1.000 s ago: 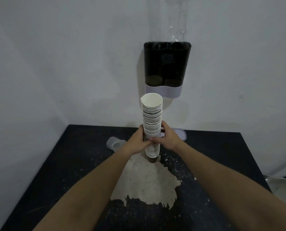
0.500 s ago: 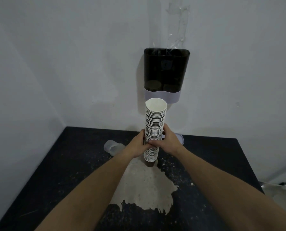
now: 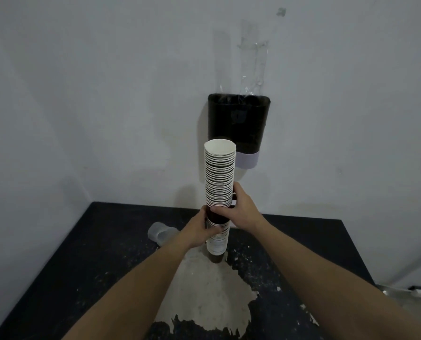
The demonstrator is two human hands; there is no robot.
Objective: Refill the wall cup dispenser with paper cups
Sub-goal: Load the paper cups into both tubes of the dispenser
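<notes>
cup stack (image 3: 219, 177) upright below dispenser (image 3: 238, 123) | left hand (image 3: 199, 231), right hand (image 3: 238, 212): fingers wrapped around stack (lower half)

We hold a tall stack of paper cups (image 3: 219, 182) upright over the black table (image 3: 57, 266), open mouth up. Our left hand (image 3: 199, 233) wraps the lower part from the left; our right hand (image 3: 238, 212) clasps it just above, from the right. Behind the stack, a dark cup dispenser (image 3: 238, 126) with a pale base band hangs on the wall (image 3: 106, 94). A translucent plastic cup (image 3: 161, 233) lies on its side near the table's far edge, left of the stack.
</notes>
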